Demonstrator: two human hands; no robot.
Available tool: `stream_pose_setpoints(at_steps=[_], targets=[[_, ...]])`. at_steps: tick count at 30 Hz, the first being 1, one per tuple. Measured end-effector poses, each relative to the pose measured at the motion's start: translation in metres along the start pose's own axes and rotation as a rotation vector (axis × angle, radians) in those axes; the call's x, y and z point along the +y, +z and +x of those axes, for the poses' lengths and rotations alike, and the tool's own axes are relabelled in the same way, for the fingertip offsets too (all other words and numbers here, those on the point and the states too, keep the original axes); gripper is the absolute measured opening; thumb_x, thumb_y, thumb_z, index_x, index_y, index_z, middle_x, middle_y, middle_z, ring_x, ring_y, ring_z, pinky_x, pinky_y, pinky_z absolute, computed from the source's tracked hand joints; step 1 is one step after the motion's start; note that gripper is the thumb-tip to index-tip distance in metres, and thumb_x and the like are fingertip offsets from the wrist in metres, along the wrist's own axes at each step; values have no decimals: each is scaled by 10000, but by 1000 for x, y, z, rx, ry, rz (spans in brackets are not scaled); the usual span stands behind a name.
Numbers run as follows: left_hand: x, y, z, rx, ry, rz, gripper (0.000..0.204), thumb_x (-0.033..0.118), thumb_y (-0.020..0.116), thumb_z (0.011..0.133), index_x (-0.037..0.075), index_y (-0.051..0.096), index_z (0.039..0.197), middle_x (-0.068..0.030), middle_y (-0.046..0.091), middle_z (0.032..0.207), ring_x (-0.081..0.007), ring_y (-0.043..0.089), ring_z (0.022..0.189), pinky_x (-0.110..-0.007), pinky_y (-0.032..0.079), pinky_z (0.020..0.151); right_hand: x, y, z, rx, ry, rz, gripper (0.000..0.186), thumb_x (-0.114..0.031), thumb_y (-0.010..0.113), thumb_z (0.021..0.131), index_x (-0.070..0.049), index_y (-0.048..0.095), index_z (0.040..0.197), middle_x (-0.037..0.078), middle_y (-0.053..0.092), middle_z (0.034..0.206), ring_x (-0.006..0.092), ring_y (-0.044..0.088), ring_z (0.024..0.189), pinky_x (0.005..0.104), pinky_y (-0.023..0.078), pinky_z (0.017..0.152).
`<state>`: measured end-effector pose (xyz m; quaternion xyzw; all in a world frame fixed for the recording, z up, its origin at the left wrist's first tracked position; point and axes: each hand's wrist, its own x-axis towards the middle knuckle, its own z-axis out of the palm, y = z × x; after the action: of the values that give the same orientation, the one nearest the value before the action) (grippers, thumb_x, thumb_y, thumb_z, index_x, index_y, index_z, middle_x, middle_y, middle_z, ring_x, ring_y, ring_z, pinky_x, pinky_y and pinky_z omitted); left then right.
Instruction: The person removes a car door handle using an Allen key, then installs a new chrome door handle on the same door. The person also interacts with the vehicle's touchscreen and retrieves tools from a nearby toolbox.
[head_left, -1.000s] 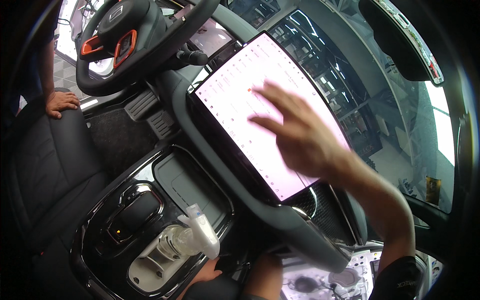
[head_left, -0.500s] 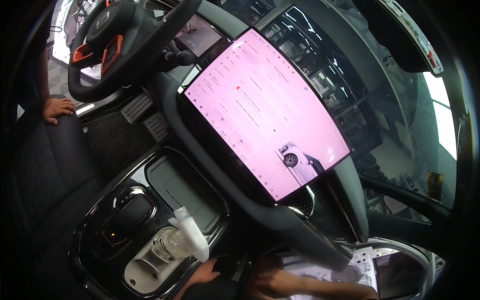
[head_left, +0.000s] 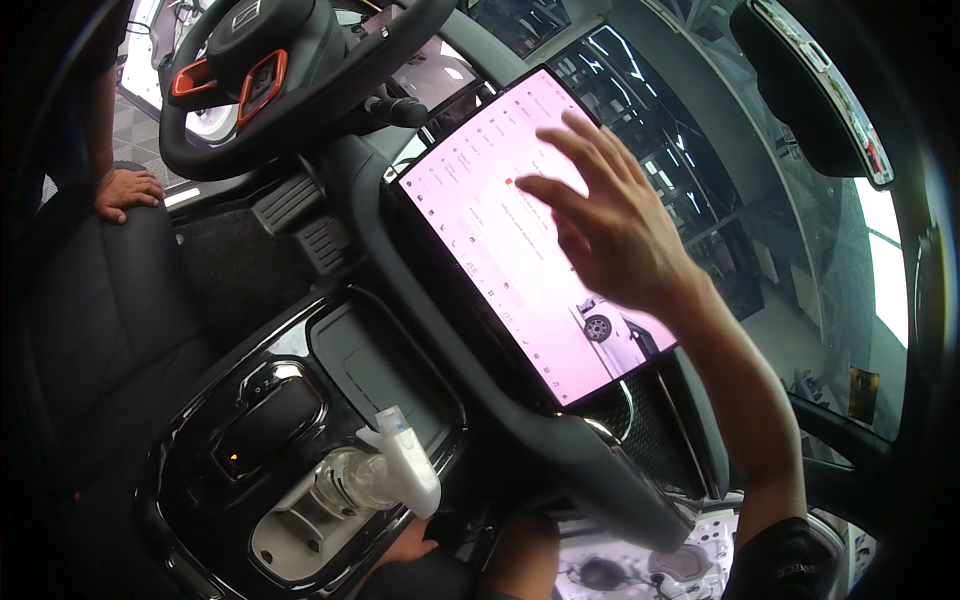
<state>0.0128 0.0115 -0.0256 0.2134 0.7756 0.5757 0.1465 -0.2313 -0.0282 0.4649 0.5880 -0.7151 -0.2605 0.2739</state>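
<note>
A large touchscreen (head_left: 480,230) with a pink-white page is lit on the dashboard. My right hand (head_left: 625,235) is over its upper middle, fingers spread and holding nothing. One fingertip is close to a small red switch (head_left: 508,182) on the page; whether it touches the glass I cannot tell. At the lower edge, my left hand (head_left: 408,543) rests low beside the centre console (head_left: 190,520), mostly hidden, its fingers not clear. Near it, a clear spray bottle with a white trigger head (head_left: 412,468) leans in the pale cup-holder tray (head_left: 285,560).
A steering wheel (head_left: 270,90) with orange trim is at upper left. Another person's hand (head_left: 128,193) rests on the black seat (head_left: 90,290). Pedals (head_left: 300,210) show below the wheel. The rear-view mirror (head_left: 820,85) hangs at upper right, before the windscreen.
My right hand has risen from my lap to the touchscreen, its fingers spreading. My left hand stays low by the console. The whole view has shifted slightly.
</note>
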Motion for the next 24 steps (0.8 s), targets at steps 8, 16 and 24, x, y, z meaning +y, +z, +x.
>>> stream_pose_setpoints(at_steps=[8,16,24], targets=[[4,-6,0,-36,9,67,748,435,773,888,17,574,1476,-334,630,1379,-479,609,1301,-526,482,1117,32,10,19,-59,-67,-102,428,35,667,921,-208,740,1266,162,499,1576,356,336,1582,589,294,1308],[5,-7,0,-54,-37,54,754,433,773,884,16,572,1478,-334,633,1371,-489,622,1271,-528,490,1106,31,16,26,-73,-117,-80,449,71,624,909,-198,758,1243,161,508,1570,353,345,1577,587,289,1313],[1,-3,-1,-15,4,57,747,422,777,877,9,582,1468,-325,633,1374,-490,614,1282,-527,490,1106,35,21,26,-87,-143,-66,456,95,593,892,-185,784,1197,154,523,1566,345,343,1580,592,278,1318]])
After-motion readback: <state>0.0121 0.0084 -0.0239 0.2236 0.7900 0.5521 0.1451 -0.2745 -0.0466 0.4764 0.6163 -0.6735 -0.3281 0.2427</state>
